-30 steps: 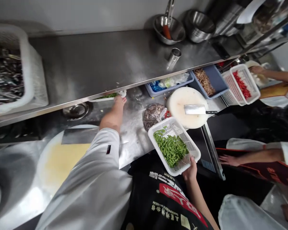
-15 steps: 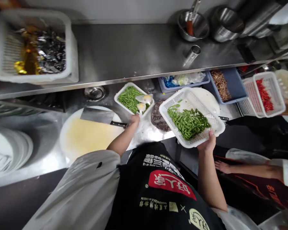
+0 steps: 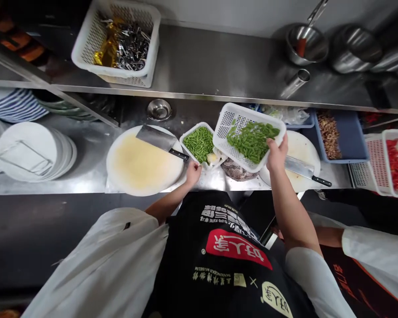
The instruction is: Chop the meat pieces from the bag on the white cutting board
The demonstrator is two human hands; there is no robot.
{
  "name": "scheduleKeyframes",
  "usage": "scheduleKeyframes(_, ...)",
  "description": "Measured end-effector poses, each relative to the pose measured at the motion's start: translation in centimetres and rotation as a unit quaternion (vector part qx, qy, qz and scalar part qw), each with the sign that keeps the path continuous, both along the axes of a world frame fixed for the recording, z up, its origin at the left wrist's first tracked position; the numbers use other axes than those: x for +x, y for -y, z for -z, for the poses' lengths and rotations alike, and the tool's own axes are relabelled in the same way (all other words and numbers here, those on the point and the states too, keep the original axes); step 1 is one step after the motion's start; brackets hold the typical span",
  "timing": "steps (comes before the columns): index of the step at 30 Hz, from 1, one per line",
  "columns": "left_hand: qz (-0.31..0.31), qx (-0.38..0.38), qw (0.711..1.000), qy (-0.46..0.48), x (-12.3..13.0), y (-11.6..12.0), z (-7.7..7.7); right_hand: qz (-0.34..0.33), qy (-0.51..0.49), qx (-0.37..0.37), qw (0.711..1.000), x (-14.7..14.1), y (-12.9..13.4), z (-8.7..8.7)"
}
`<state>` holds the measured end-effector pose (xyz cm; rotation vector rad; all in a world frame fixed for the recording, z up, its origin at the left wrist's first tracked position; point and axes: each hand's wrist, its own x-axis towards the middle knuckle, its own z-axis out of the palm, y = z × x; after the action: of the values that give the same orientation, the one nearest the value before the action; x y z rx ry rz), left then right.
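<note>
left hand (image 3: 193, 171) – grip clenched on small tray (image 3: 199, 143) | right hand (image 3: 276, 154) – grasping tilted basket (image 3: 245, 134)

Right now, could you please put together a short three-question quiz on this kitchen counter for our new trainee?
1. True or false: the right hand holds the tilted white basket of cut green beans above the counter.
2. What does the left hand grip? A) the cleaver on the round board B) the edge of the small white tray C) a stack of plates
3. Fill in: the cleaver left of the small white tray lies on a round ____ cutting board.

Key: 1 true; 2 B; 3 yellowish.
</note>
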<state>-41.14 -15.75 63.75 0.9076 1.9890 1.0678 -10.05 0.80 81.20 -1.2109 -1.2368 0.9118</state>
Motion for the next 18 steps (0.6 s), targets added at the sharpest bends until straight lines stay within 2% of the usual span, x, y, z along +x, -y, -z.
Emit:
scheduleKeyframes(3, 0.004, 0.079, 0.997, 0.009, -0.5, -5.6, -1.3, -0.052, 0.084, 0.036, 0.994, -4.0, -1.7, -0.7)
scheduleKeyframes(6, -0.034, 0.068, 0.994, 0.084, -1.5, -11.4, -1.7, -0.077, 0.163, 0.058, 0.982, -7.5, -1.9, -1.0)
scheduleKeyframes(8, -0.051, 0.054, 0.988, 0.136, -2.2, -14.0, -1.4, -0.083, 0.21, 0.068, 0.972, -9.4, -1.6, -1.3)
scheduleKeyframes(11, -0.048, 0.066, 0.981, 0.178, -2.5, -15.4, -0.2, -0.094, 0.271, 0.075, 0.955, -11.7, -0.7, -1.7)
scheduleKeyframes(14, -0.034, 0.088, 0.98, 0.173, -2.2, -15.3, 1.2, -0.113, 0.331, 0.093, 0.932, -13.5, 0.3, -1.7)
scheduleKeyframes(18, -0.029, 0.096, 0.986, 0.134, -1.7, -14.5, 2.4, -0.117, 0.417, 0.157, 0.888, -15.2, 1.8, -1.0)
